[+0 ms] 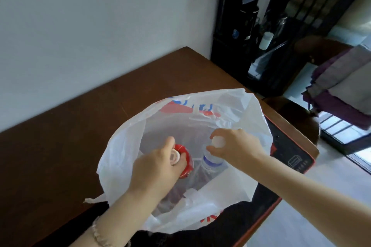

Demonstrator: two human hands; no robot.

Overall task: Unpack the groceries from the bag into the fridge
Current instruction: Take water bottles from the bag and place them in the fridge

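— Position of the bottles?
— Both upright inside the bag (120, 156), which sits on the table (80, 126): red-labelled bottle (187, 159) in the bag's left half, water bottle (210, 163) in its right.
— Hands?
— Left hand (154, 170): fingers curled round the red-labelled bottle's neck. Right hand (234, 146): fingertips clamped on the water bottle's cap.

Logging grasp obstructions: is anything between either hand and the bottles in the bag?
Nothing visible. The left hand grips the red-labelled bottle at its neck, the right hand pinches the white cap of the blue-labelled bottle, and the bag gapes open around them.
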